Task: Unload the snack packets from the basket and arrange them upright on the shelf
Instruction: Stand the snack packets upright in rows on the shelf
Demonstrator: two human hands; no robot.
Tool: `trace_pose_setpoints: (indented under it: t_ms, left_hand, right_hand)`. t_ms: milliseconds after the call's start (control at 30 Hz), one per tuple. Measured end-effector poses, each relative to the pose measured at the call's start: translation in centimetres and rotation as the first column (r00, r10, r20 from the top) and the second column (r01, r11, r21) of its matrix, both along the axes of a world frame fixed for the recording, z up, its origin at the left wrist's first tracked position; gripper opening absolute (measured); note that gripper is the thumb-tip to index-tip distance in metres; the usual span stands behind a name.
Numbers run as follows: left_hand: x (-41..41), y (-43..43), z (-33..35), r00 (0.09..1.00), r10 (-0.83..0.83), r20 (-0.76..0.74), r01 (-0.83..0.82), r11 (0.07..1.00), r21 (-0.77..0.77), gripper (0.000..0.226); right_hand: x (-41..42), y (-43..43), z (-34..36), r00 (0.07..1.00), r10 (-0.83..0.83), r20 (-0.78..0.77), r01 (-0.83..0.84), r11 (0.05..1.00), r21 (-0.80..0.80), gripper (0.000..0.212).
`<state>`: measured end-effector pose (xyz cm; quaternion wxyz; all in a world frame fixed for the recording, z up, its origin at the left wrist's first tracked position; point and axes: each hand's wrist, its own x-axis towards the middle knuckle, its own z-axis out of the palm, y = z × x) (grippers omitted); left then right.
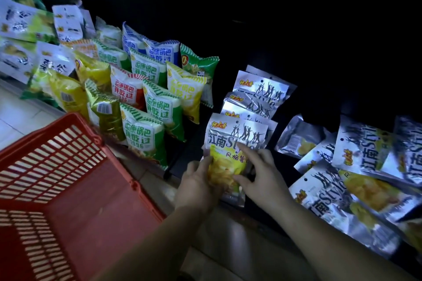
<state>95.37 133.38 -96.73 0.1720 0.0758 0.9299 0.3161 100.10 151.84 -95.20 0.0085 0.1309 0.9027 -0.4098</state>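
Our packet (233, 141) stands on the shelf (315, 98), two o'clock from the basket (68, 166) — left grip (201, 180) curled round its lower edge, right grip (262, 173) pinching its side. It looks light, slick, crushable — we'd hold the seams.

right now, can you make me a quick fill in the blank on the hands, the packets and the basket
The basket is coloured ____.
The left hand and the right hand both grip the held packet, so ____ hands are on it.
The basket stands to the ____ of both hands.
The loose packets on the right lie tumbled, not ____.
Missing: red; two; left; upright.
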Motion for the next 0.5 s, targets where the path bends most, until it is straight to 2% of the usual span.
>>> trace_pose_setpoints:
  t_ms: [133, 267, 500]
  left_hand:
    - [0.3, 0.3, -0.2, 0.999, -0.034, -0.022, 0.035, 0.997, 0.071, 0.099]
    - [0.9, 0.8, -0.7, 0.992, -0.117, -0.05, 0.117, 0.993, -0.006, 0.101]
    - [0.4, 1.3, -0.4, 0.993, -0.112, -0.034, 0.108, 0.99, -0.093, 0.099]
  right_hand:
    - [0.2, 0.3, -0.4, 0.999, -0.032, 0.031, 0.031, 0.999, 0.008, 0.084]
    - [0.1, 0.3, -0.5, 0.997, -0.049, 0.059, 0.051, 0.998, -0.03, 0.08]
    - [-0.5, 2.1, 1.9, 0.995, 0.01, 0.102, -0.007, 0.999, -0.033, 0.08]
